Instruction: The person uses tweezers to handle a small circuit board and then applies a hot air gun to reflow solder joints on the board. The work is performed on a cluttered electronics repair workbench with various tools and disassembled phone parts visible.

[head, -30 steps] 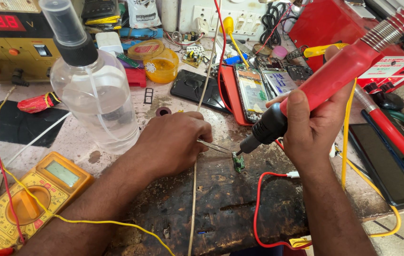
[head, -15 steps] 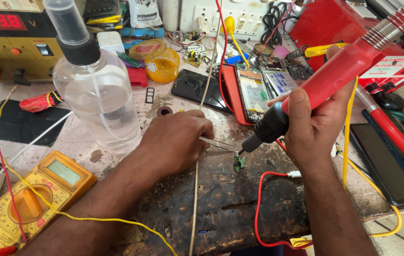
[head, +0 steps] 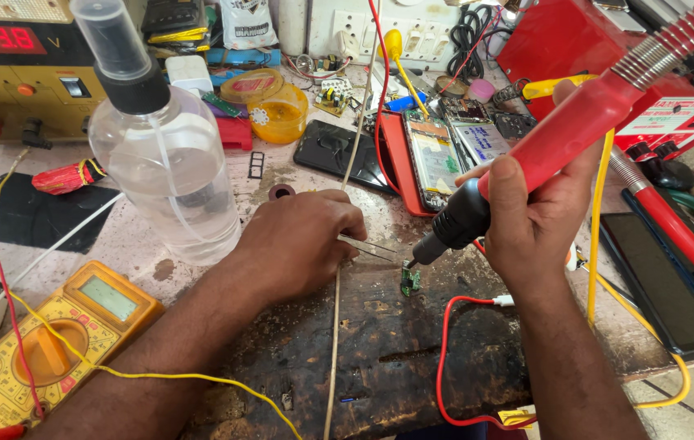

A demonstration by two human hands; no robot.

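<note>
One tiny green circuit board point(head: 410, 279) stands on edge on the scorched dark mat point(head: 379, 342) at the bench point(head: 143, 244) front. It looks feather-light, stiff and fragile, best gripped by its bare edge. The left hand point(head: 298, 244) is closed around slim metal tweezers point(head: 367, 247) whose tips reach toward it. The right hand point(head: 538, 220) is wrapped around a red hot-air gun point(head: 542, 147), nozzle just above the board. A clear spray bottle point(head: 164, 155) and yellow multimeter point(head: 54, 342) sit left.
</note>
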